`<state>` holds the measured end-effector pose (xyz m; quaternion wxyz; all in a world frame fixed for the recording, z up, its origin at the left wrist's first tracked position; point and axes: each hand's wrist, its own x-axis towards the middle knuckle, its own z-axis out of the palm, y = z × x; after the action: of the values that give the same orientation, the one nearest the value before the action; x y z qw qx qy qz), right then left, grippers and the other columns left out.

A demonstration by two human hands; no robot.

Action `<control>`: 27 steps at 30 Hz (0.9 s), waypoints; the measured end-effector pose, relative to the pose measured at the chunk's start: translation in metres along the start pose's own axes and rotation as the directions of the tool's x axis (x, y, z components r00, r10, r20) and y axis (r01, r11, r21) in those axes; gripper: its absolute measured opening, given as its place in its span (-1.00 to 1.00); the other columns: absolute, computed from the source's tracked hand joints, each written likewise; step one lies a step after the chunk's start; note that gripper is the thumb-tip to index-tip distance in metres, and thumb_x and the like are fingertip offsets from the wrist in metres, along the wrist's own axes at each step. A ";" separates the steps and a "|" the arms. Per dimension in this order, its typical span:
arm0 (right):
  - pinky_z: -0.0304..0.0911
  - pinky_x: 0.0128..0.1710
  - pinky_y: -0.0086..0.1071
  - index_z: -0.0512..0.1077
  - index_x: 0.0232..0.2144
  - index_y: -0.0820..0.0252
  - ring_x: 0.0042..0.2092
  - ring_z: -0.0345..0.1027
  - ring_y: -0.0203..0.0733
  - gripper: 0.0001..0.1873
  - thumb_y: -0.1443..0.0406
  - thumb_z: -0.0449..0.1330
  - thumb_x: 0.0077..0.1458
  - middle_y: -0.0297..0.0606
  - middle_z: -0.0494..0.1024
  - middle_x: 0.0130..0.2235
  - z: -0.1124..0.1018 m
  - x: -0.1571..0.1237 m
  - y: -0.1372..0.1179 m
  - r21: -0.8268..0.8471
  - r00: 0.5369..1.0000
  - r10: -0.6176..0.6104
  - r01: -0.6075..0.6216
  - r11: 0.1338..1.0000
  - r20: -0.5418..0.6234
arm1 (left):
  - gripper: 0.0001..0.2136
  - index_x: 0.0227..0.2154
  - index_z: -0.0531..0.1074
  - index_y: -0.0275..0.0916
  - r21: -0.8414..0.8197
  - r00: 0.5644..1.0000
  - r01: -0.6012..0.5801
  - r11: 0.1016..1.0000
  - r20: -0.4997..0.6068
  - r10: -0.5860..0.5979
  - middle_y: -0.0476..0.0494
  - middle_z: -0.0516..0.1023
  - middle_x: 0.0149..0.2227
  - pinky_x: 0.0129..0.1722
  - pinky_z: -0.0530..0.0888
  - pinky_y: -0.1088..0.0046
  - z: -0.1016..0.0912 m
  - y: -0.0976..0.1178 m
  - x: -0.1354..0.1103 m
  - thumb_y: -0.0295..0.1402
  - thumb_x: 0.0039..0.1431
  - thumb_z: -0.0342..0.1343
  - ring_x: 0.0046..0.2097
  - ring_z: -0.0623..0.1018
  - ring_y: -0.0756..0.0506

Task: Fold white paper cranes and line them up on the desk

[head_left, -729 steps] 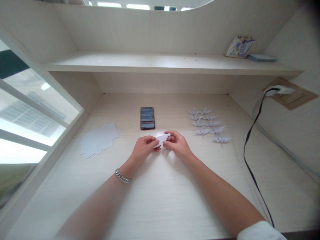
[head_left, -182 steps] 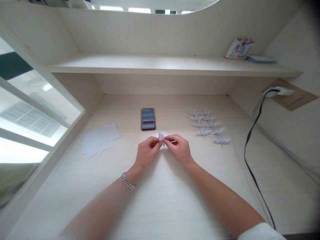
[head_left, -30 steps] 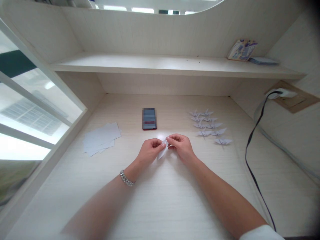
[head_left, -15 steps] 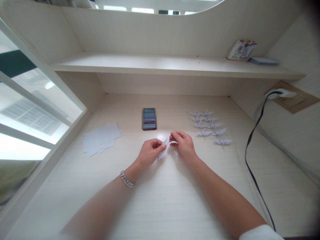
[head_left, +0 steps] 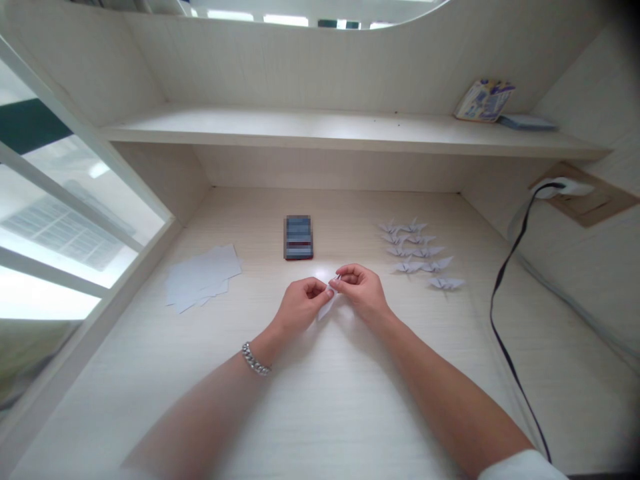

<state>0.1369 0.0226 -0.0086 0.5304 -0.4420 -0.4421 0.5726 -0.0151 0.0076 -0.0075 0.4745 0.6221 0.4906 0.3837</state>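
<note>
A: First entry, the thing in hand?

B: One folded paper piece, white, small and narrow, its lower end drawn to a point. It was held slanting above the desk, between the hands. Left hand: closed, thumb and fingers pinching the paper's side; a silver chain bracelet circled the wrist. Right hand: closed, fingertips gripping the upper end.

A: Surface and room, from the left?

B: Glazed partition, pale-framed. The desk was of pale wood grain. On it lay white paper sheets, overlapping; a dark rectangular device, just beyond the hands; and nine white paper cranes, four pairs and a single one nearest the person. A pale shelf spanned the back; toward its right end a printed packet leaned, beside a flat bluish item. On the right wall a white plug sat in a tan socket plate, a black cord trailing down.

A: Obscured or incomplete?

B: Left forearm: blurred, cut off below. Folded paper piece: partly covered by fingers, its creases unclear. Device: screen pixelated. Packet: lettering unreadable. White sleeve, right arm: cut off by the lower edge.
</note>
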 end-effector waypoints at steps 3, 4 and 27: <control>0.24 -0.48 -0.45 0.41 -0.45 0.22 -0.52 0.34 -0.32 -0.69 0.30 0.38 -0.33 -0.37 0.48 -0.57 0.000 0.001 -0.003 -0.003 1.000 0.006 -0.006 1.000 -0.009 | -0.73 -0.48 0.41 -0.31 -0.003 1.000 -0.002 1.000 0.014 0.002 -0.07 0.44 -0.50 -0.49 0.28 0.52 0.000 0.001 -0.001 -0.16 0.01 0.09 -0.48 0.37 0.02; 0.25 -0.46 -0.44 0.41 -0.45 0.22 -0.51 0.35 -0.32 -0.69 0.29 0.38 -0.33 -0.36 0.48 -0.56 0.000 0.001 -0.004 0.003 1.000 0.010 -0.010 1.000 -0.014 | -0.73 -0.48 0.41 -0.31 -0.001 1.000 -0.003 1.000 0.018 0.003 -0.07 0.44 -0.50 -0.49 0.28 0.52 0.000 0.001 -0.001 -0.16 0.02 0.09 -0.47 0.37 0.02; 0.29 -0.40 -0.38 0.43 -0.35 0.20 -0.42 0.39 -0.26 -0.73 0.15 0.23 -0.08 -0.23 0.56 -0.41 -0.002 0.003 -0.009 0.086 0.997 0.021 -0.015 0.996 -0.071 | -0.76 -0.53 0.40 -0.33 -0.092 0.998 0.061 0.994 0.038 -0.057 -0.03 0.38 -0.56 -0.54 0.23 0.54 -0.001 0.002 0.001 -0.20 -0.04 0.15 -0.53 0.32 0.05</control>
<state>0.1411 0.0258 -0.0004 0.5592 -0.4433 -0.3940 0.5793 -0.0156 0.0086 -0.0050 0.5229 0.5911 0.4817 0.3809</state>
